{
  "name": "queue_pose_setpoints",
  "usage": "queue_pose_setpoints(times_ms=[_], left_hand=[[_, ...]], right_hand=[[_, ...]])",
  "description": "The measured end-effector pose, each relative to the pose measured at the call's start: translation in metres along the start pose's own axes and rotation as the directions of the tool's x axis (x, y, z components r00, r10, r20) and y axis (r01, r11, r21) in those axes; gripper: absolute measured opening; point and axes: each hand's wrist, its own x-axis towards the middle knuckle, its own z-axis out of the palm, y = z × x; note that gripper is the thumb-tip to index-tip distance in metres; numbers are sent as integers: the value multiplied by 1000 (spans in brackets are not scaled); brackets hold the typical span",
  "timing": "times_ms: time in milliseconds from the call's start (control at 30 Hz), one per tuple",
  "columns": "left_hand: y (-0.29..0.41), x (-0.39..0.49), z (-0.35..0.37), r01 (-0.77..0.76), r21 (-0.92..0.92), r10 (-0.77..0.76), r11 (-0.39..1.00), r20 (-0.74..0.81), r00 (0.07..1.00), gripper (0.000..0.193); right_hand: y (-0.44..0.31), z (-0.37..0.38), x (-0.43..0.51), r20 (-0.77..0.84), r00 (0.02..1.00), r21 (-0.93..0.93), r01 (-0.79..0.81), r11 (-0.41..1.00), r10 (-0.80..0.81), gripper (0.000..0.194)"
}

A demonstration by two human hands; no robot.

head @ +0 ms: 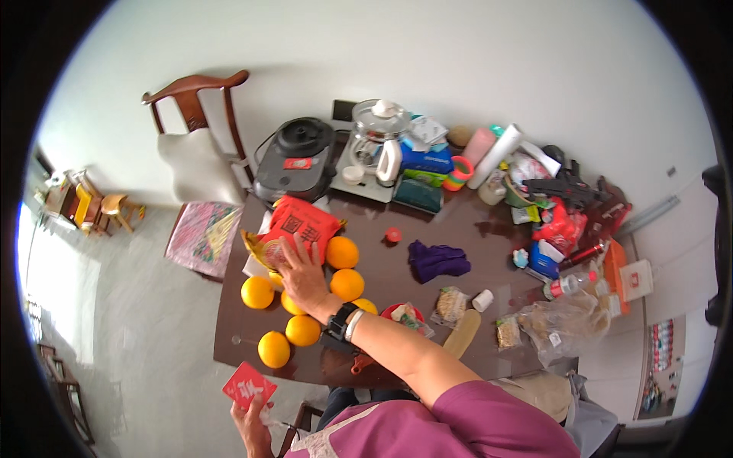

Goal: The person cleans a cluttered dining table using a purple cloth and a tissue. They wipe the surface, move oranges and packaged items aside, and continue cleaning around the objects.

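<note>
My right hand [303, 280] reaches across the dark table with its fingers spread, resting on or just over a red and gold bag [303, 226]. Around and below that hand lie several oranges [342, 252], some partly covered by the hand and arm. Low at the left, beyond the table's edge, my left hand [252, 426] grips a red card or packet [248, 387] with white marks. To the right of the oranges, a purple cloth [438, 261] lies crumpled near a small red cap [393, 235].
Toward the wall stand a black appliance [295, 160] and a glass kettle [378, 137]. At right are clear plastic bags [567, 326] and a plastic bottle [570, 285]. A wooden chair [200, 143] stands beyond the table's left side.
</note>
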Motion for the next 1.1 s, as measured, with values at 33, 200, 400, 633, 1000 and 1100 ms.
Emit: queue_pose_setpoints(times_ms=[33, 200, 400, 633, 1000, 1100], left_hand=[[-1, 2, -7, 2, 2, -2, 1000, -6, 1000, 26], [-4, 15, -12, -25, 3, 25, 1000, 20, 1000, 24], [7, 30, 13, -62, 12, 61, 998, 114, 992, 23], [14, 40, 54, -87, 13, 83, 996, 215, 973, 22], [22, 13, 136, -47, 74, 19, 996, 342, 939, 29], [20, 5, 156, -41, 104, 2, 994, 350, 937, 30]], right_hand=[[0, -3, 4, 22, 999, 56, -37, 998, 36, 46], [24, -42, 67, -199, 965, 340, -96, 936, 171, 32], [75, -134, 90, -183, 864, 689, -228, 688, 470, 25], [151, -271, 18, 17, 752, 980, -143, 138, 659, 25], [274, -375, -141, 240, 397, 969, -41, -244, 886, 36], [301, -387, -153, 160, 326, 985, 5, -170, 932, 36]])
